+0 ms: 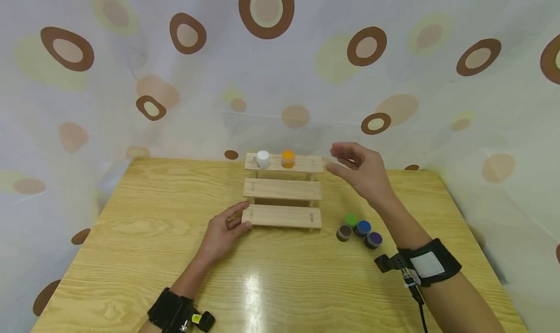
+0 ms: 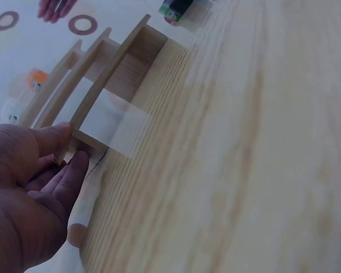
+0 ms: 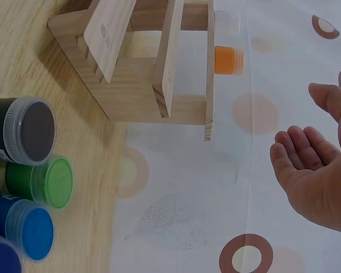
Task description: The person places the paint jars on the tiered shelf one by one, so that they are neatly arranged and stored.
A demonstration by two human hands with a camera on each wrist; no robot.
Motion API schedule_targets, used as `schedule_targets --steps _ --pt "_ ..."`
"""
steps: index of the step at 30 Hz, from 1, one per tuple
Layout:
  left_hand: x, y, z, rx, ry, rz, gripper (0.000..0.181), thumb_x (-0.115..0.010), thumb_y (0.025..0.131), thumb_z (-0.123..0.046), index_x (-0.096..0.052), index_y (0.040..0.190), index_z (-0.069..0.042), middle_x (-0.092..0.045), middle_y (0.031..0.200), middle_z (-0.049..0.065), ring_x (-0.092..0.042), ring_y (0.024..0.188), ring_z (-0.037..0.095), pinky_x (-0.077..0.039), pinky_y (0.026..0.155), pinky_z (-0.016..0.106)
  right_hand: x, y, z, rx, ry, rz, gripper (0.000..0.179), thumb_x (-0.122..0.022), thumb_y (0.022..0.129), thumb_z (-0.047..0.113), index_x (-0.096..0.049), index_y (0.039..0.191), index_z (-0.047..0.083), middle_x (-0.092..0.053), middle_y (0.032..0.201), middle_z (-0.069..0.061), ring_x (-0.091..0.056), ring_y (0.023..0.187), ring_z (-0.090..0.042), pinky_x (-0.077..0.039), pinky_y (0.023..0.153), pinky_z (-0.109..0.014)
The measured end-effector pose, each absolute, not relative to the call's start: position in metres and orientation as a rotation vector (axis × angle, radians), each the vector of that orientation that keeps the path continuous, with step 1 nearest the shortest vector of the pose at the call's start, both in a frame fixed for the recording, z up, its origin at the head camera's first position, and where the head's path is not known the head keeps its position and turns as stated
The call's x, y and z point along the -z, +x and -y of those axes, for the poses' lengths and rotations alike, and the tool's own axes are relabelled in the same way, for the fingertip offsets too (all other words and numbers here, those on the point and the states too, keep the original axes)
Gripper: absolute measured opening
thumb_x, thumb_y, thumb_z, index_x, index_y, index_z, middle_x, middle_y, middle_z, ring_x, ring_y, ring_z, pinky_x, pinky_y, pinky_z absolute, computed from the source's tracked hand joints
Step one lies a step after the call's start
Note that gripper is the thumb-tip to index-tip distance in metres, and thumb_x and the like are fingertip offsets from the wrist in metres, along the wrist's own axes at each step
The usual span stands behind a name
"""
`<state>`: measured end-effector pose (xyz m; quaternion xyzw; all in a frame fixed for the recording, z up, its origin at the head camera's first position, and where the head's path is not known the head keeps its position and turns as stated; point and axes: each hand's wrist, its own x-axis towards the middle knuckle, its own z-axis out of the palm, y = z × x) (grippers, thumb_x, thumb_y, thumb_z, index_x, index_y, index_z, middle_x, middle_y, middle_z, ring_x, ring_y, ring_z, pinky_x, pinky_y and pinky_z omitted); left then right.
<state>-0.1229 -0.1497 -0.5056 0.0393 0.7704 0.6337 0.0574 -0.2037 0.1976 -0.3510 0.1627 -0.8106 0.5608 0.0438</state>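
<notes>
The left hand pinches the left end of the rack's lowest step, thumb against fingers; the right hand hangs in the air just right of the top step, holding nothing, its thumb well apart from loosely bent fingers; the three-step rack stands on the table, near the patterned cloth; on its top step sit the white jar, toward the left end, and the orange jar, near the middle; right of the rack cluster the green, blue, brown and purple jars.
</notes>
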Motion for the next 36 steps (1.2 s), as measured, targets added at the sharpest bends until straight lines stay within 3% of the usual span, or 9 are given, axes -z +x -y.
schedule_targets --steps 5,12,19,36 --pt "0.505 -0.123 0.152 -1.907 0.124 -2.348 0.056 -0.075 0.101 -0.018 -0.057 0.154 -0.022 -0.04 0.167 0.011 -0.053 0.141 0.039 -0.055 0.105 0.048 0.35 -0.197 -0.202 -1.723 0.473 2.478 0.046 -0.081 0.097 0.016 -0.066 0.14 0.004 -0.066 0.137 -0.013 -0.061 0.131 -0.028 -0.05 0.112 -0.033" --pt "0.506 -0.124 0.153 -1.913 0.117 -2.35 0.056 -0.076 0.101 -0.017 -0.058 0.153 -0.021 -0.044 0.164 0.014 -0.055 0.14 0.038 -0.057 0.103 0.046 0.347 -0.183 -0.21 -1.735 0.453 2.454 0.047 -0.08 0.097 0.014 -0.065 0.14 0.003 -0.065 0.137 -0.014 -0.062 0.131 -0.029 -0.052 0.107 -0.025" --pt "0.507 -0.125 0.15 -1.921 0.107 -2.337 0.055 -0.075 0.101 -0.016 -0.059 0.153 -0.021 -0.042 0.165 0.012 -0.055 0.14 0.037 -0.058 0.102 0.046 0.347 -0.162 -0.23 -1.747 0.421 2.422 0.048 -0.079 0.097 0.01 -0.063 0.141 -0.001 -0.065 0.136 -0.011 -0.065 0.124 -0.008 -0.054 0.102 -0.02" --pt "0.507 -0.129 0.155 -1.906 0.097 -2.351 0.056 -0.074 0.101 -0.015 -0.057 0.154 -0.021 -0.044 0.164 0.014 -0.057 0.139 0.035 -0.059 0.101 0.042 0.362 -0.127 -0.289 -2.053 0.3 2.088 0.046 -0.072 0.095 -0.012 -0.059 0.138 -0.012 -0.069 0.131 -0.008 -0.068 0.123 -0.014 -0.055 0.099 -0.023"
